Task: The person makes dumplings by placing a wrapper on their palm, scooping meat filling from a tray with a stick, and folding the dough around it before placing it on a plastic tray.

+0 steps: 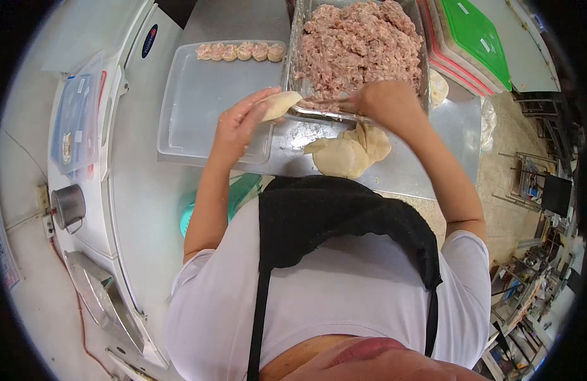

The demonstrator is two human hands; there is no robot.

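Thin pale dough wrappers [279,106] rest in my left hand [238,126], held between thumb and fingers over the right edge of the clear plastic tray [201,108]. My right hand [387,105] is closed round a spatula-like tool [335,105], whose end with some meat on it points at the wrapper. Behind that hand, a metal pan [296,63] holds a big heap of ground meat [363,47]. One row of several filled dumplings [244,51] lies along the tray's far edge. Loose dough wrappers [342,155] are piled on the metal table in front of me.
Stacked containers with a green lid [474,41] stand at the back right. More pale dough [438,87] sits beside the pan. A white appliance [141,159] is on the left, with a metal pot [68,206] beyond it. A teal object [242,193] is below the table edge.
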